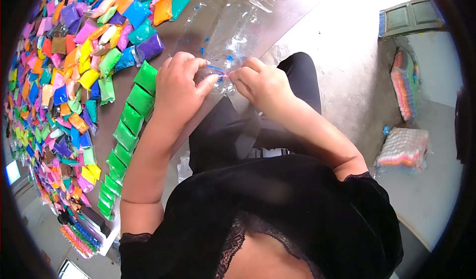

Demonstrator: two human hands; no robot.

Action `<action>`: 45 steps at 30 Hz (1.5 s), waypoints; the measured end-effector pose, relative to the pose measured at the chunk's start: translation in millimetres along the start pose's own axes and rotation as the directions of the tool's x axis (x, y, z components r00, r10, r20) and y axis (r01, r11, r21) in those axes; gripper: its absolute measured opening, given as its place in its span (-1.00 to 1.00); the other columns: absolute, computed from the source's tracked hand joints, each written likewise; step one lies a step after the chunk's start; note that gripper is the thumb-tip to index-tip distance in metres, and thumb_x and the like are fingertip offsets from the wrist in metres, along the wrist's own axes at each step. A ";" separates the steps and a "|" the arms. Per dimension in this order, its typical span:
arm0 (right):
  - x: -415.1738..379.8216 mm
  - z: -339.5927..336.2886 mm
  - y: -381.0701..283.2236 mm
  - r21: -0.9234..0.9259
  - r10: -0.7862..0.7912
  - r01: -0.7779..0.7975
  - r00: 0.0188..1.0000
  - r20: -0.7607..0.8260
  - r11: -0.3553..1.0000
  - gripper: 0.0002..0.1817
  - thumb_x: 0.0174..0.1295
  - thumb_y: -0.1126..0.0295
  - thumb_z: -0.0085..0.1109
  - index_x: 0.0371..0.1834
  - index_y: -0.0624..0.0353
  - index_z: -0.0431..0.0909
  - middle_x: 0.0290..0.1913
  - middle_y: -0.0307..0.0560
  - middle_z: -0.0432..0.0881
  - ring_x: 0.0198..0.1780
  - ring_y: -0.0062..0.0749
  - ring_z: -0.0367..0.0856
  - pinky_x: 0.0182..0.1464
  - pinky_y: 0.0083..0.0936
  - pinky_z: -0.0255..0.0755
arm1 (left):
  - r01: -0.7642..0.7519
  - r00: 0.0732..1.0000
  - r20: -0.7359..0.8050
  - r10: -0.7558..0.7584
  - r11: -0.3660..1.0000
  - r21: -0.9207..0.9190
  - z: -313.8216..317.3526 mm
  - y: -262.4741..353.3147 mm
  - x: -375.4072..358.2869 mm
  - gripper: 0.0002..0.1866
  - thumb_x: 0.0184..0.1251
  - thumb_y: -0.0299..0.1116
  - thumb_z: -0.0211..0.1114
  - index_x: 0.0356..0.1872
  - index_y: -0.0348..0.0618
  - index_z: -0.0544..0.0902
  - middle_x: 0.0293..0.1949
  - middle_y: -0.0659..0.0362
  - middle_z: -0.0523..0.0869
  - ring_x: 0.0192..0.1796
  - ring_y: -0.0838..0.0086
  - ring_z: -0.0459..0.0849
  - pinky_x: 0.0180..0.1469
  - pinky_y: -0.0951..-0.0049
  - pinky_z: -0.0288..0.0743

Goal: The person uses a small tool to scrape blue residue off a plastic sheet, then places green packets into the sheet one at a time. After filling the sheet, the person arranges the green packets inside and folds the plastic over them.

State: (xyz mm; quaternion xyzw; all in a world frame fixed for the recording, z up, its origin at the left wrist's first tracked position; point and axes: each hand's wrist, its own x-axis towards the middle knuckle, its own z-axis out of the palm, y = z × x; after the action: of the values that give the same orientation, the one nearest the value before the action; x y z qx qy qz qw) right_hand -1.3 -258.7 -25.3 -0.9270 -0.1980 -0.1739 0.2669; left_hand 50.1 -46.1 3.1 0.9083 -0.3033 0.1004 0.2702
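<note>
Clear plastic film [238, 36], glossy, creased, blue-flecked. Right hand [263, 83] pinches it, fingertips together; left hand [182, 83] alongside, can't tell grip.

I can read no text, label, brand, number or sign; the green packets [140, 100] in their row show me no print that I can make out; the heaped coloured packets [88, 30] are mostly too small to tell; the clear plastic [240, 26] bears blue flecks [229, 58] that I cannot read as letters.
</note>
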 end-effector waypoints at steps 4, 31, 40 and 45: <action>-2.4 0.5 9.2 0.169 0.029 -0.026 0.999 -0.018 0.985 -0.88 0.27 0.28 0.30 -0.28 0.05 0.64 -0.30 -0.13 0.58 -0.36 -0.14 0.68 -0.33 -0.24 0.60 | 0.165 0.984 0.093 -0.150 0.970 -0.181 -2.5 15.8 7.6 -0.72 0.17 -0.37 0.51 -0.13 -0.24 0.72 -0.29 0.15 0.66 -0.29 0.40 0.61 -0.20 0.40 0.49; 0.1 -18.9 22.3 0.355 0.068 -0.051 0.997 -0.037 0.933 -0.88 0.24 0.40 0.33 -0.19 0.13 0.71 -0.18 -0.07 0.66 -0.18 -0.11 0.72 -0.13 -0.33 0.61 | 0.510 0.859 0.294 -0.418 0.737 -0.442 -2.0 27.9 16.6 -0.69 0.17 -0.45 0.59 -0.42 -0.09 0.52 -0.45 0.43 0.52 -0.39 0.78 0.40 -0.37 0.68 0.30; -0.7 -17.5 22.7 0.362 0.079 -0.069 0.997 -0.014 0.930 -0.88 0.24 0.42 0.32 -0.19 0.13 0.70 -0.20 -0.07 0.67 -0.18 -0.11 0.72 -0.13 -0.32 0.61 | 0.526 0.847 0.300 -0.438 0.613 -0.590 -0.6 29.4 17.7 -0.79 0.17 -0.43 0.57 -0.31 -0.16 0.65 -0.49 0.40 0.56 -0.43 0.77 0.44 -0.40 0.61 0.36; -1.2 -18.5 24.2 0.418 0.066 -0.020 0.993 -0.097 0.908 -0.89 0.24 0.44 0.34 -0.19 0.15 0.71 -0.24 -0.09 0.66 -0.24 -0.20 0.71 -0.19 -0.39 0.58 | 0.224 0.969 -0.071 -0.235 0.964 -0.142 -32.8 33.1 33.1 -0.80 0.16 -0.48 0.53 -0.22 -0.08 0.69 -0.44 0.36 0.59 -0.42 0.63 0.54 -0.36 0.51 0.41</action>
State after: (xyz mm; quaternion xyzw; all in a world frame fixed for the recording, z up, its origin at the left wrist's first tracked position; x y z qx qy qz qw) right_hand 4.7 -288.4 -21.4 -0.8421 -0.1950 -0.1722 0.4724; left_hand 55.8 -66.7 56.2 0.9120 -0.1898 0.0877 0.3529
